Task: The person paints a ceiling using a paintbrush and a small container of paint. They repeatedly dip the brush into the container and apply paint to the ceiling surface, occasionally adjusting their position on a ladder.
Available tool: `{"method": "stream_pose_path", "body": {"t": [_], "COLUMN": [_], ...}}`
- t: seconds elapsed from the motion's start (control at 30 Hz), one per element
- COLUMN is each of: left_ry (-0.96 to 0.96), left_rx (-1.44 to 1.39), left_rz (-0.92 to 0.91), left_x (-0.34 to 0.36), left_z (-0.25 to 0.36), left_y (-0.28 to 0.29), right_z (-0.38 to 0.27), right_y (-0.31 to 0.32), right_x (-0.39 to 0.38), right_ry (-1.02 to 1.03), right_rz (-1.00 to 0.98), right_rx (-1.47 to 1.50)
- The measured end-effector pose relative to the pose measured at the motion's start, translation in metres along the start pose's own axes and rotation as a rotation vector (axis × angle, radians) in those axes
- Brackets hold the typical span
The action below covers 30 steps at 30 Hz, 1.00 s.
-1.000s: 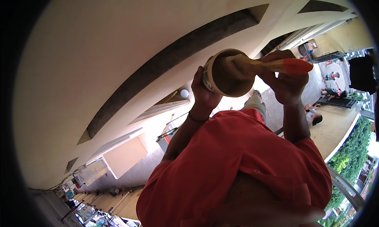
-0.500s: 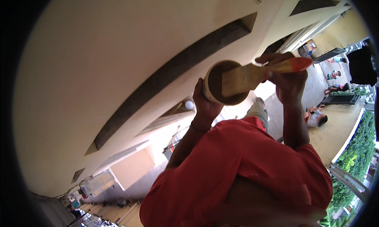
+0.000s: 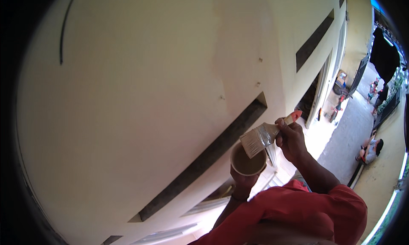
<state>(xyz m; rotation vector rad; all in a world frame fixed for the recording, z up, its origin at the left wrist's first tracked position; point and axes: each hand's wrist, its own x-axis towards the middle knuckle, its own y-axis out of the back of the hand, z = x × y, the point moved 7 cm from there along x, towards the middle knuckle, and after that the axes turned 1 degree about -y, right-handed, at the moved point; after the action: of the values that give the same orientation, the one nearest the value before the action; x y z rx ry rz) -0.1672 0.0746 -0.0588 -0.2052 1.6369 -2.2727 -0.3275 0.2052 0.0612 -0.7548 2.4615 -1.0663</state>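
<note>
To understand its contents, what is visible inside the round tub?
Inside the tub, a brownish surface shows; its depth cannot be told. The paintbrush hides part of the upper side.

From the right hand [image 3: 292,139], room opens toward twelve o'clock before the wall [image 3: 170,74]; at nine o'clock the brush [image 3: 260,138] bars the way, partly overhanging the cup [image 3: 237,159] at eight o'clock.

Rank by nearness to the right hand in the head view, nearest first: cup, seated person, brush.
1. Brush: nearest, gripped in the right hand, bristles pointing left.
2. Cup: next, to the left, held by the left hand.
3. Seated person: farthest, off to the right in the background.
</note>
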Motion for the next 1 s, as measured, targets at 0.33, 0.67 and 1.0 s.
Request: {"method": "stream_pose_path", "body": {"t": [0.33,0.67,1.0], "left_ry": [0.104,0.066,0.035], "left_rx": [-0.11,-0.15,-0.15], "left_rz": [-0.153,-0.191,-0.197], "left_x": [-0.022,-0.035,-0.042], "left_z": [-0.01,-0.005,-0.002], "left_y": [-0.015,-0.022,-0.016], "right_z": [-0.156,-0.337,-0.378], "right_y": [-0.086,-0.263,-0.329], "right_x": [0.039,0.007,0.046], "right_ry": [0.495,2.141,2.432], "right_rz": [-0.259,-0.148,-0.255], "right_rx": [0.327,-0.498,-0.619]}}
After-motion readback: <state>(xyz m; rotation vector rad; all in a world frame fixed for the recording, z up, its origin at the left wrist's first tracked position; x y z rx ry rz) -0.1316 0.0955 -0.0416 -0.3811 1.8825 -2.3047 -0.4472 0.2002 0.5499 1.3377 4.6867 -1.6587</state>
